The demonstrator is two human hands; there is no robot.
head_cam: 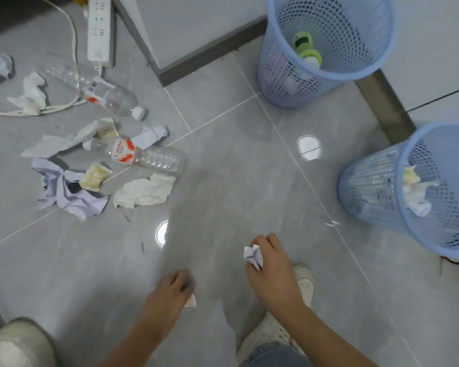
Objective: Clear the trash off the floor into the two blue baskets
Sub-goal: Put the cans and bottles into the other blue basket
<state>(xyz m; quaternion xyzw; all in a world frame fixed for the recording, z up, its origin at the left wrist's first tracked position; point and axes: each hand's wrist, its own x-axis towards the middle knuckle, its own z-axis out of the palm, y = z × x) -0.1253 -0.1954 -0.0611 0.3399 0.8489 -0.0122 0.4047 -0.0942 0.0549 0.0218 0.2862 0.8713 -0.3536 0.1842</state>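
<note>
Her right hand (269, 271) has its fingers (265, 241) clenched round a crumpled white paper wad (253, 256), while the blurred left hand (170, 295) pinches a small pale scrap (192, 301).

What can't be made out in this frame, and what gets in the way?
- Left hand, head view: motion-blurred; the pale scrap at its fingers can't be identified.
- Nearer basket: right side cut off by the frame edge.
- Farther basket: its mesh wall hides the lower contents.
- Bottle label: too blurred to read.
</note>
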